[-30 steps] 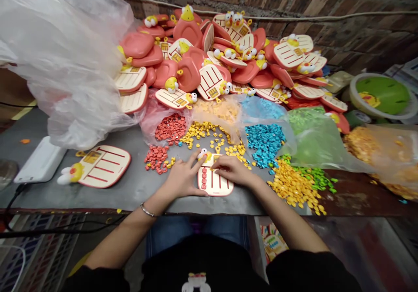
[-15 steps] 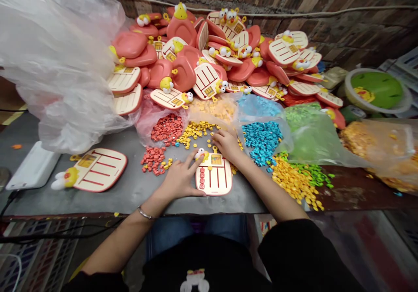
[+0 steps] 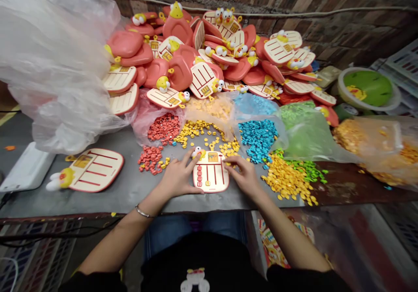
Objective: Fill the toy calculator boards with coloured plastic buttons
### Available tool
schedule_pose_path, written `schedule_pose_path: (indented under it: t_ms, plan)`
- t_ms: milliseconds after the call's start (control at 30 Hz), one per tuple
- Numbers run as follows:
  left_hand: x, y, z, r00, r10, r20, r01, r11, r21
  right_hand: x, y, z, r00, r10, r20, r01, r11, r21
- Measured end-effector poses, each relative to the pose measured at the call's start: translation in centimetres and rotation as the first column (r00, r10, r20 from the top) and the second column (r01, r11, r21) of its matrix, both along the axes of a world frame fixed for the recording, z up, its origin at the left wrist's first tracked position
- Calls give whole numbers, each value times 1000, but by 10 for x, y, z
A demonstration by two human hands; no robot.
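A cream toy abacus board [image 3: 210, 178] with a chick head lies on the grey table [image 3: 137, 187] in front of me. One red column of beads fills its left slot, and a yellow bead sits in the slot beside it. My left hand [image 3: 178, 178] lies spread against the board's left edge, fingers apart. My right hand [image 3: 244, 173] rests at the board's right edge with fingertips pinched at the top right corner; what they hold is too small to name. Loose yellow beads [image 3: 202, 133] lie just beyond the board.
Red beads [image 3: 161, 129], blue beads [image 3: 257, 137], orange beads [image 3: 287, 181] and green beads [image 3: 310, 170] spill from plastic bags. A heap of toy boards [image 3: 209, 57] is stacked against the brick wall. Another board [image 3: 88, 170] lies left, beside a big clear bag [image 3: 55, 65].
My right hand came back from the yellow bead pile to the board's right edge. A yellow bead now sits in the second slot. My left hand stayed put.
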State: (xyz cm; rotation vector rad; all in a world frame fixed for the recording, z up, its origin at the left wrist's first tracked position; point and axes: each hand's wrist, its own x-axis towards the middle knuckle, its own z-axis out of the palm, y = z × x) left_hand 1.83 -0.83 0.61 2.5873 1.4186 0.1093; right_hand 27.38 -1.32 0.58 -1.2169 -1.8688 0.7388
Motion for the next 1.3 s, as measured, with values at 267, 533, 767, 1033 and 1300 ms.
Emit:
schedule_pose_path:
  t_ms: [267, 533, 767, 1033, 1300]
  plan:
    - [0, 0, 0, 1000, -3, 5, 3, 1000, 1, 0, 44, -24, 986, -24, 166, 9, 996, 90]
    - [2, -1, 0, 1000, 19, -14, -19, 1000, 12, 5, 25, -25, 981, 33, 189, -45, 997, 59]
    - [0, 1, 2, 999, 27, -47, -28, 999, -18, -1, 30, -25, 986, 35, 163, -35, 999, -2]
    - [-2, 2, 0, 999, 18, -35, -18, 1000, -5, -41, 40, -32, 968, 117, 223, -126, 992, 24]
    - [-3, 2, -3, 1000, 24, 12, -24, 1000, 13, -21, 49, -7, 865, 493, 88, -482, 867, -123]
